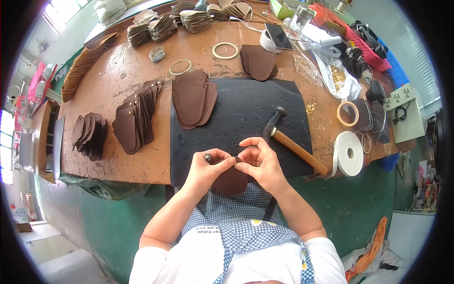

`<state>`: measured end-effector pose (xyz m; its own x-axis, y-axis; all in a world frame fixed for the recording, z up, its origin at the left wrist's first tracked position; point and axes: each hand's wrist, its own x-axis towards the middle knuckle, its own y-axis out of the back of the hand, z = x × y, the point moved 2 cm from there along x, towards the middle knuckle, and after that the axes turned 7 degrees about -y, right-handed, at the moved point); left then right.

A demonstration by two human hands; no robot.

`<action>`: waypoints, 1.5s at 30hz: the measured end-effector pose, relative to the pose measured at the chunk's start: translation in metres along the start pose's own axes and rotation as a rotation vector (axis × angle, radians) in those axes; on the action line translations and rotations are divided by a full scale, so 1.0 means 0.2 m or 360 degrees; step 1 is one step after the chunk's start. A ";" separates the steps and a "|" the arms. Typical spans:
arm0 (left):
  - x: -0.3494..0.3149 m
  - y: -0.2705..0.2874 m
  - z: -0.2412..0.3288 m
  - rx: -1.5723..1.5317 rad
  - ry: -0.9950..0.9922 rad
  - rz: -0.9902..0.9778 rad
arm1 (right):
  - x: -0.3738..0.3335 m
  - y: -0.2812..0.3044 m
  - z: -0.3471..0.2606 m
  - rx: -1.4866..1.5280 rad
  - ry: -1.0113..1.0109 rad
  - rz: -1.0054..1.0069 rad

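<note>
A dark brown leather piece [230, 180] is held at the near edge of the black mat [246, 118], just off the rim of the counter [109, 156] and over the lap. The left hand [208, 168] is pinched shut on the piece's upper edge, with a small round metal part [208, 156] also caught against the thumb. The right hand [257, 163] is closed on the same edge from the other side, fingertips nearly meeting those of the left.

The step in hand appears to be the fitting of a small metal fastener to the piece's top edge; the fastener itself is too small to be made out clearly. The next move would seem to call for the piece to be laid flat on the mat and one hand freed for the hammer [293, 142], which rests on the mat's right side, head pointing away.

On the mat's far left corner, a stack of like brown pieces [191, 97] is laid; further fanned stacks [135, 118] are spread to the mat's left. A roll of white tape [349, 154] is stood to the mat's right.
</note>
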<state>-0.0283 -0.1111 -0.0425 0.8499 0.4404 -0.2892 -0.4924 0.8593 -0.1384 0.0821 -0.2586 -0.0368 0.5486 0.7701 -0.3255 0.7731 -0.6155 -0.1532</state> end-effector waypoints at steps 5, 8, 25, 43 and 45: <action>-0.01 -0.01 0.00 0.0047 -0.0065 0.0047 | 0.01 0.00 0.02 0.0096 0.0009 0.0006; -0.01 -0.01 0.01 0.0091 -0.0097 0.0056 | 0.01 0.00 0.03 0.0079 0.0011 0.0004; -0.04 0.04 0.07 0.0000 -0.0024 -0.0128 | -0.02 -0.02 -0.09 -0.0959 0.1040 0.0208; -0.05 0.02 0.10 0.0214 -0.0179 -0.0090 | -0.04 -0.04 -0.06 -0.0326 0.0416 0.0125; -0.05 0.03 0.08 0.0189 -0.0198 -0.0093 | -0.04 -0.04 -0.05 -0.0295 0.0381 0.0131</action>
<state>-0.0367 -0.1061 -0.0260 0.8966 0.4114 -0.1637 -0.4223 0.9057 -0.0364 0.0744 -0.2578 -0.0228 0.6539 0.7503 -0.0971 0.7560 -0.6531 0.0445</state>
